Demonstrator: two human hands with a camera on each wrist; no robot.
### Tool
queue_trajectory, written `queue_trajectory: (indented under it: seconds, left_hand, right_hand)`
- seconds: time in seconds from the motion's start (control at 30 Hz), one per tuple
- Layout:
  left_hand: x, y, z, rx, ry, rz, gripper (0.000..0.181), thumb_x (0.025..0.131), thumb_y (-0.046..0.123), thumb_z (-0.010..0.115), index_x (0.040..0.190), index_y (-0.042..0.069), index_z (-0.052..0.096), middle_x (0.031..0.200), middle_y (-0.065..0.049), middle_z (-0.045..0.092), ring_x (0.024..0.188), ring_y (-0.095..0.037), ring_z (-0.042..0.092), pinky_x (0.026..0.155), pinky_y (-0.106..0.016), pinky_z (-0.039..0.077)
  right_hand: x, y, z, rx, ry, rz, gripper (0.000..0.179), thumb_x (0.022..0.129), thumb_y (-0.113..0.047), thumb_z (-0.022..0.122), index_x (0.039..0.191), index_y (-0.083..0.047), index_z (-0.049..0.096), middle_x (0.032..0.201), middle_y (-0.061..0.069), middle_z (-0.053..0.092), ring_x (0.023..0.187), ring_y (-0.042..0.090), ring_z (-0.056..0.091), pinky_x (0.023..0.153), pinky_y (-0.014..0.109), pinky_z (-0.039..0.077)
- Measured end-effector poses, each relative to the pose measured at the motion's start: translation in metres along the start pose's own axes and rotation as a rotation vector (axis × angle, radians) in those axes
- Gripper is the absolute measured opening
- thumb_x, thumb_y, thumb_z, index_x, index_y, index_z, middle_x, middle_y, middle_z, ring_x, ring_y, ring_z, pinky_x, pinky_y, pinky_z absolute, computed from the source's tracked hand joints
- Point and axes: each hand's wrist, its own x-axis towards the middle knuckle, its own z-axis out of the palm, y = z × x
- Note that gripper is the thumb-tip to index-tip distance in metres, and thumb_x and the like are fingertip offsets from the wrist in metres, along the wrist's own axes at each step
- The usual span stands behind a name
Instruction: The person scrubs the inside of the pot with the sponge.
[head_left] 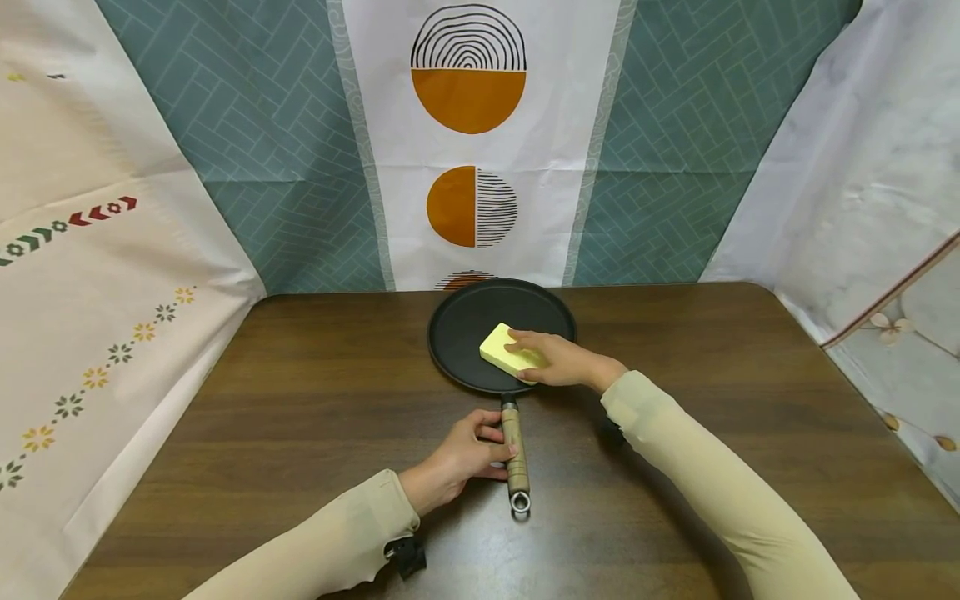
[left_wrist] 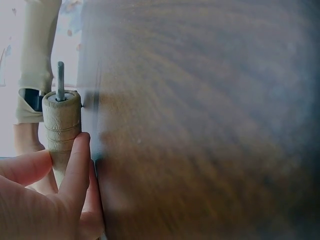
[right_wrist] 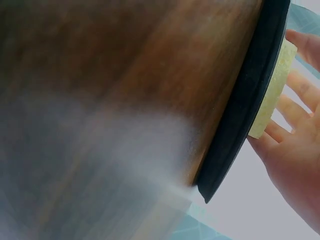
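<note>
A flat round black frying pan (head_left: 459,329) lies on the table, its beige wood-look handle (head_left: 518,475) pointing toward me. My left hand (head_left: 467,454) grips that handle from the left, thumb and fingers on either side of it; the left wrist view shows the handle's end (left_wrist: 62,117) with its metal ring (left_wrist: 60,80). A yellow sponge (head_left: 498,347) lies flat on the pan's right front part. My right hand (head_left: 562,360) holds the sponge from above, with thumb and fingers spread over its edges. From the right wrist, the sponge (right_wrist: 274,95) sits against the pan's surface.
The brown wooden table (head_left: 337,417) stretches to both sides of the pan. Behind its far edge hangs a patterned cloth (head_left: 480,150), close to the pan's far rim. Light cloths (head_left: 90,333) flank the table left and right.
</note>
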Motion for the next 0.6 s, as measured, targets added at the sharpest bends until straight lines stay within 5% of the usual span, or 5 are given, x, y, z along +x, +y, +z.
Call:
queue_trajectory:
  seconds: [0.6]
  left_hand:
    - [0.0014,-0.0003,0.0003,0.012,-0.009,0.009,0.058,0.083,-0.01,0.066,0.133,-0.01,0.037,0.103,-0.018,0.047,0.076,-0.021,0.058,0.065,-0.038,0.06]
  right_hand:
    - [0.0038,-0.0081,0.0027,0.003,-0.013,-0.043,0.049,0.092,-0.017,0.066,0.136,-0.003,0.052,0.153,0.016,0.03,0.14,0.034,0.027,0.115,0.05,0.025]
